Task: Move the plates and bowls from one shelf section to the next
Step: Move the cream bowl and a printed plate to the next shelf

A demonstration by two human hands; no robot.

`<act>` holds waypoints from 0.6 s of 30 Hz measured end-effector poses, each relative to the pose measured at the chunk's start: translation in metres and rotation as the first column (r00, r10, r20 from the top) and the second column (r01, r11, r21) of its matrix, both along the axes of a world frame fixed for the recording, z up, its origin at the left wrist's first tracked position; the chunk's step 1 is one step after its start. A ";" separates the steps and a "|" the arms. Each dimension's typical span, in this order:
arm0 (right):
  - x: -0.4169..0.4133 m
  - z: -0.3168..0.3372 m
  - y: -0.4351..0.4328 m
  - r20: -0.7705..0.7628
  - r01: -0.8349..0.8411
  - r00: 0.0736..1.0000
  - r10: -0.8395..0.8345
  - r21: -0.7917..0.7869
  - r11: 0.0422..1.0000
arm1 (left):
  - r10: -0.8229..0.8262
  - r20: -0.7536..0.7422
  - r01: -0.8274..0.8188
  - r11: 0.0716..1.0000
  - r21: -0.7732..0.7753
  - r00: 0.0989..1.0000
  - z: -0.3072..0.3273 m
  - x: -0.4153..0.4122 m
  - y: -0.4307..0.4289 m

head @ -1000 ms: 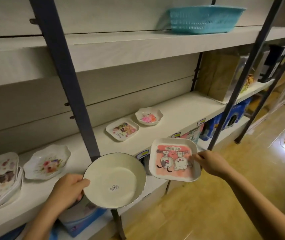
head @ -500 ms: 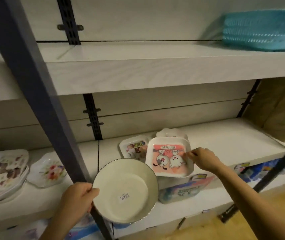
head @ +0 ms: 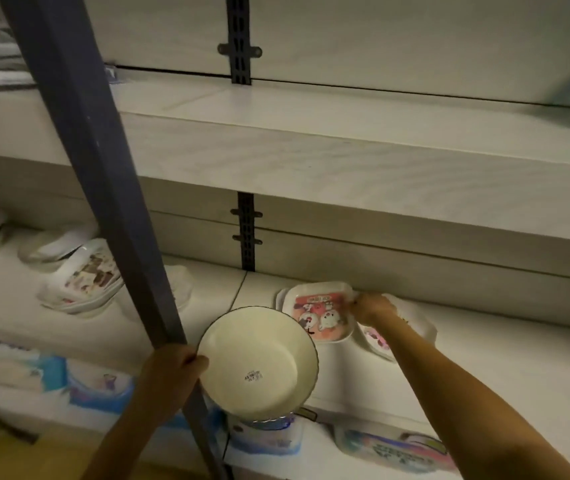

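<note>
Your left forearm rises from 7 o'clock, and your left hand (head: 172, 372) grips the bowl (head: 259, 362) at its 9 o'clock rim. Your right arm stretches in from 4 o'clock, right hand (head: 372, 308) pinching the plate (head: 323, 317) at its 3 o'clock edge.

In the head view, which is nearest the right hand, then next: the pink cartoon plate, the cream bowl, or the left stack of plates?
1. Pink cartoon square plate: pinched by the right hand.
2. Cream round bowl: lower left, in the left hand.
3. Stack of printed plates: far left section.
</note>
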State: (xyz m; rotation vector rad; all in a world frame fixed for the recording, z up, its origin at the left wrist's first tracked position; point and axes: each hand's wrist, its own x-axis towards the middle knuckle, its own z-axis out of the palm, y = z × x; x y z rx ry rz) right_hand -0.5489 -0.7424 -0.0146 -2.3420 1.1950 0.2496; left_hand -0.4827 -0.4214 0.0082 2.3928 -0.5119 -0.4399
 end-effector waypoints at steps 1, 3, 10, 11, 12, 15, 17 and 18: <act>0.005 -0.003 -0.002 0.010 0.008 1.000 -0.008 0.016 1.000 | 0.034 -0.009 -0.034 0.999 -0.024 0.999 -0.001 -0.001 -0.001; 0.012 -0.007 -0.002 -0.016 0.002 1.000 -0.002 0.020 1.000 | 0.085 -0.009 -0.086 0.996 -0.035 0.996 -0.001 -0.002 -0.003; 0.005 -0.005 -0.005 -0.120 -0.071 0.991 0.060 -0.091 0.993 | 0.054 0.025 -0.054 0.999 -0.004 0.998 0.001 -0.005 -0.015; -0.001 -0.003 -0.006 -0.110 -0.088 0.991 0.076 -0.103 0.991 | 0.044 0.028 -0.044 0.999 -0.006 0.999 0.002 -0.004 -0.019; -0.008 -0.002 -0.008 -0.080 -0.108 0.992 0.099 -0.126 0.986 | 0.032 0.027 -0.032 0.999 -0.015 0.999 0.002 -0.002 -0.024; -0.044 0.006 -0.018 -0.035 -0.180 0.984 0.177 -0.211 0.961 | -0.035 0.018 0.036 0.999 -0.028 0.999 0.003 -0.002 -0.050; -0.077 0.014 -0.025 -0.088 -0.234 0.972 0.218 -0.266 0.935 | -0.086 0.036 0.088 0.994 -0.067 0.996 0.003 -0.010 -0.071; -0.096 0.018 -0.030 -0.107 -0.252 0.967 0.231 -0.282 0.926 | -0.109 0.043 0.113 0.990 -0.087 0.993 0.003 -0.015 -0.083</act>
